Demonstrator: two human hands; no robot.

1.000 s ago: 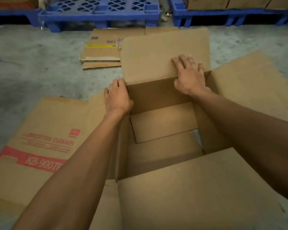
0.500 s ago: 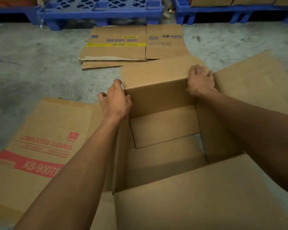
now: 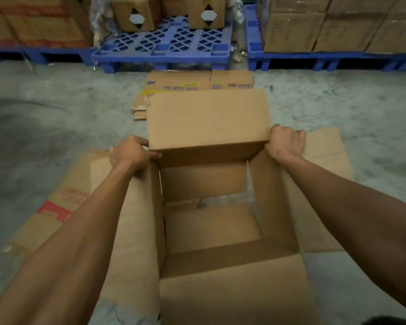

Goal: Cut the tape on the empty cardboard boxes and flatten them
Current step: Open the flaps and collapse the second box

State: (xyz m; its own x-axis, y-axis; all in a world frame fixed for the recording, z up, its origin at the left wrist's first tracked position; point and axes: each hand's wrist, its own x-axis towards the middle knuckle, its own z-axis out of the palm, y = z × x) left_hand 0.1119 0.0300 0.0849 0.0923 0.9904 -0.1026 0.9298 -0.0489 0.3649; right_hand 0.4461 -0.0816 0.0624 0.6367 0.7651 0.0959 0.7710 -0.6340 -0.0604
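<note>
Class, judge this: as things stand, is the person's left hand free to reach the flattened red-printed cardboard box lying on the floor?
Probably not yet: the left hand grips the open brown cardboard box, though the flattened red-printed box lies unobstructed beside that arm.

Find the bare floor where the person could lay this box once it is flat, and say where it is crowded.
Bare concrete floor lies left, between the blue pallet and the red-printed flat carton; more lies right of the open box. Straight ahead is crowded: flattened cartons lie against the pallet. Both the left hand and the right hand grip the box.
</note>
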